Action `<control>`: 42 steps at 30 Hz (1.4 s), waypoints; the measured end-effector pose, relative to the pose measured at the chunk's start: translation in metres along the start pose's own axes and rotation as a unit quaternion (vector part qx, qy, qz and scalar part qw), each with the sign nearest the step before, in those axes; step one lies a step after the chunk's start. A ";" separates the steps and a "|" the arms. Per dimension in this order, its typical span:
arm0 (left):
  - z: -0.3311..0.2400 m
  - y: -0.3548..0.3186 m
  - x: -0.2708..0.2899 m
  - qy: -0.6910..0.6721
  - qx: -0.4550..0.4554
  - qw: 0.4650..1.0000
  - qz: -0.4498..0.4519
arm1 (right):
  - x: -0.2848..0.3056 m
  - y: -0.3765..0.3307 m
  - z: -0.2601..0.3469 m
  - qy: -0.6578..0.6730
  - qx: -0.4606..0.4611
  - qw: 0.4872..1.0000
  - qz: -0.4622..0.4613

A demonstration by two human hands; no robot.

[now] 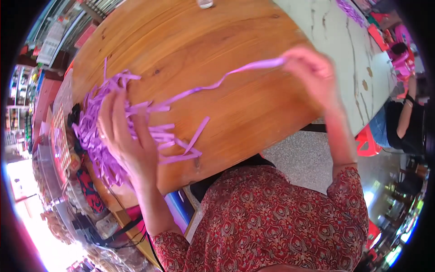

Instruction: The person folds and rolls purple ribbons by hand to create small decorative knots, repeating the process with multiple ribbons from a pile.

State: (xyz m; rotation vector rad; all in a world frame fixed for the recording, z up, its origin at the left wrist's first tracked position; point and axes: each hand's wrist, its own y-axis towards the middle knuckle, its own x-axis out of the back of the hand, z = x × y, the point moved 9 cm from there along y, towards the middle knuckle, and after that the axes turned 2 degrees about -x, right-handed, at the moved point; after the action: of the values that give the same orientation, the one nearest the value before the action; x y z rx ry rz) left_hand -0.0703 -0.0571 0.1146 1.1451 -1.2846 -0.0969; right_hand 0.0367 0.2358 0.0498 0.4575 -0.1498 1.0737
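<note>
Purple paper strips, that's the work: one strip (213, 86) being drawn out of a loose pile (97, 136) on a round wooden table (204, 41). To do this well, I'd judge: keep the pile pinned so only the one strip comes, pull slow and level along the tabletop toward 2 o'clock, don't jerk, thin paper likely tears or drags neighbours along.

Nearest: left hand (124, 140), at about 9 o'clock of the frame centre, fingers spread wide and mostly straight, lying over the pile's right side, palm toward the table. It seems to press the strips rather than grasp any; whether a finger hooks one underneath I cannot tell, the pile hides it. Loose strips fan out from under it toward 4 o'clock.

Farther: right hand (312, 72), at about 2 o'clock, blurred from motion, fingers closed in a pinch on the strip's far end. Strip runs taut-ish, slightly wavy, from that pinch down to the pile at 8 o'clock of the hand.

Beyond: a pale marble-look table (335, 36) just past the wooden one, more purple strips (349, 9) near its far edge.
</note>
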 end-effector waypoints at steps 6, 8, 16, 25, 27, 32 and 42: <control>-0.064 -0.031 -0.095 -0.630 0.338 0.692 0.097 | -0.064 -0.029 0.097 -0.142 0.391 0.909 -0.009; -0.067 -0.045 -0.117 -0.721 0.398 0.546 0.154 | -0.058 -0.026 0.103 -0.183 0.402 0.897 -0.030; -0.052 -0.012 -0.094 -0.423 0.139 0.879 0.170 | -0.036 -0.029 0.062 -0.105 0.327 0.939 -0.011; -0.055 -0.039 -0.131 -0.677 0.367 0.609 0.190 | -0.057 -0.030 0.090 -0.170 0.425 0.887 -0.055; -0.057 -0.037 -0.128 -0.695 0.350 0.595 0.202 | -0.060 -0.029 0.087 -0.175 0.421 0.889 -0.049; -0.056 -0.023 -0.111 -0.601 0.279 0.724 0.192 | -0.070 -0.029 0.067 -0.186 0.388 0.903 0.003; -0.054 -0.028 -0.119 -0.621 0.312 0.704 0.149 | -0.073 -0.029 0.081 -0.185 0.388 0.903 -0.022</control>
State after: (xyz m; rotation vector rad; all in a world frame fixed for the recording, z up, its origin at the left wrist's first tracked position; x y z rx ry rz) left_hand -0.0563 0.0369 0.0208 1.4455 -2.8797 -0.2249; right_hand 0.0358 0.1303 0.0898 1.3842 -0.0362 0.9627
